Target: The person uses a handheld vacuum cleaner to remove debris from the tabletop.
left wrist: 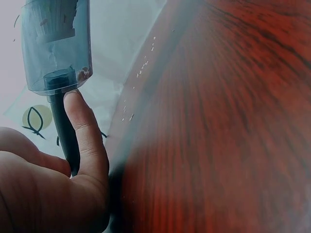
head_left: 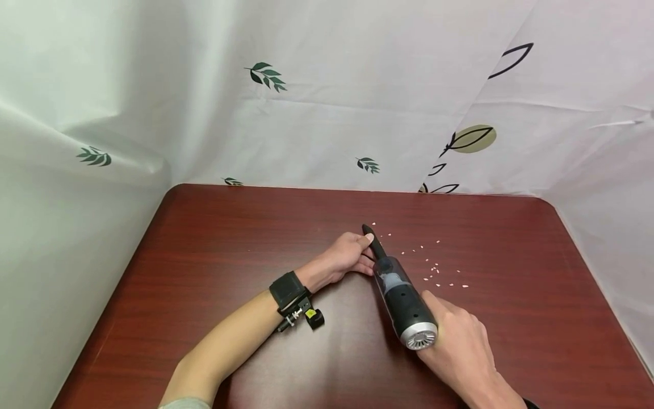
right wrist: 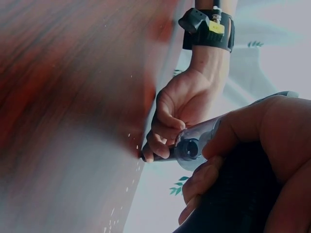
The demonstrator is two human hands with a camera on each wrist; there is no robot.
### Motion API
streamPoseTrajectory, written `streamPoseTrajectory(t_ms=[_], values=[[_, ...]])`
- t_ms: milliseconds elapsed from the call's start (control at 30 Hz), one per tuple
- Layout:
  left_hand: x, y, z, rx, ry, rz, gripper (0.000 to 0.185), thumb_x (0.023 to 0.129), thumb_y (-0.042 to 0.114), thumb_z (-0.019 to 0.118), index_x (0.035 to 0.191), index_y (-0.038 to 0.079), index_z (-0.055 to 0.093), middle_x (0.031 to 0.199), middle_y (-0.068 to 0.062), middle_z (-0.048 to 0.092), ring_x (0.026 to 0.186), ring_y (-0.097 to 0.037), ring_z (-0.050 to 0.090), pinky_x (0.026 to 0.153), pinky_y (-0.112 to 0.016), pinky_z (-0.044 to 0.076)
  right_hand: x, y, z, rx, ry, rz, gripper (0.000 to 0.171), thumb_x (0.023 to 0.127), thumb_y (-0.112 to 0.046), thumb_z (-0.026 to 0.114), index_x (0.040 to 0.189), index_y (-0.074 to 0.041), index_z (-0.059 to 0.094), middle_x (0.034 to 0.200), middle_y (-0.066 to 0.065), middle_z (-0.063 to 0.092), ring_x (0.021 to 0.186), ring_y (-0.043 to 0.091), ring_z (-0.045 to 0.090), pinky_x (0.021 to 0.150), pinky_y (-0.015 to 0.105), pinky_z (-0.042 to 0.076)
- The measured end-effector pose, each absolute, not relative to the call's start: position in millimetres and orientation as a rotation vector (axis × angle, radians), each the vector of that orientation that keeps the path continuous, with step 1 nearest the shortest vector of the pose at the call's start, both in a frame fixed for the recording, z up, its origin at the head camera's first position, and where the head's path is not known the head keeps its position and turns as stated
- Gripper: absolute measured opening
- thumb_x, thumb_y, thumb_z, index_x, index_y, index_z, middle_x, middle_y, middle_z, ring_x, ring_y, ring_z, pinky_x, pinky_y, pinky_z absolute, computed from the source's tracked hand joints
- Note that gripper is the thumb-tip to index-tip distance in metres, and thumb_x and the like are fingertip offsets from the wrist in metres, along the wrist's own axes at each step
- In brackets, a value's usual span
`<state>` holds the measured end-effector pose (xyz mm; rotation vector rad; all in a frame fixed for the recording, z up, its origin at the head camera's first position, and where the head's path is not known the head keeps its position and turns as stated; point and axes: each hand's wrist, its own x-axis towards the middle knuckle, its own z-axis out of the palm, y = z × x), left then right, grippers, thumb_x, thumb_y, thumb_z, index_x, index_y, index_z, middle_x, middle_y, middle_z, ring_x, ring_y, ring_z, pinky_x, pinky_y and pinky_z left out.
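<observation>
A handheld vacuum cleaner (head_left: 403,304) with a clear dust cup (left wrist: 58,58) and a narrow black nozzle (head_left: 377,245) is held over the table. My right hand (head_left: 457,341) grips its body from the right, fingers wrapped round it in the right wrist view. At the front, my left hand (head_left: 349,254) pinches the nozzle between thumb and fingers. One left finger reaches up to the dust cup's lower rim in the left wrist view. Small pale scraps (head_left: 434,270) lie scattered to the right of the nozzle. A few bits show inside the cup.
The reddish-brown table (head_left: 204,244) has rounded far corners. A white curtain (head_left: 317,125) with leaf prints hangs behind it and along both sides. My left wrist carries a black strap (head_left: 288,291) with a small camera (head_left: 314,319).
</observation>
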<state>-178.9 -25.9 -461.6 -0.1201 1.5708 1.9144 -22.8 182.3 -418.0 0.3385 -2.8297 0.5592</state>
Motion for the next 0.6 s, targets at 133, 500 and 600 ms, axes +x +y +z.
streamPoseTrajectory(t_ms=[133, 500, 600], values=[[-179, -23, -463, -0.117, 1.565, 1.912, 0.047, 0.118, 0.026, 0.041, 0.123, -0.016, 0.060, 0.085, -0.017, 0.070, 0.060, -0.016, 0.070, 0.056, -0.026, 0.062, -22, 185, -419, 0.344, -2.826, 0.553, 0.041, 0.066, -0.015, 0.090, 0.081, -0.024, 0.053, 0.066, -0.014, 0.051, 0.053, 0.015, 0.055, 0.043, 0.037, 0.041], [-181, -15, -463, -0.114, 1.540, 1.912, 0.047, 0.118, 0.026, 0.041, 0.131, -0.016, 0.056, 0.088, -0.016, 0.068, 0.059, -0.016, 0.069, 0.057, -0.026, 0.062, -21, 190, -419, 0.325, -2.802, 0.560, 0.039, 0.068, -0.018, 0.089, 0.080, -0.025, 0.053, 0.065, -0.014, 0.051, 0.052, 0.017, 0.056, 0.042, 0.038, 0.040], [-181, -14, -463, -0.108, 1.540, 1.909, 0.047, 0.118, 0.027, 0.041, 0.131, -0.016, 0.056, 0.088, -0.016, 0.068, 0.060, -0.015, 0.069, 0.057, -0.026, 0.062, -21, 190, -419, 0.317, -2.802, 0.559, 0.039, 0.068, -0.018, 0.089, 0.080, -0.025, 0.052, 0.065, -0.014, 0.050, 0.052, 0.017, 0.056, 0.042, 0.038, 0.040]])
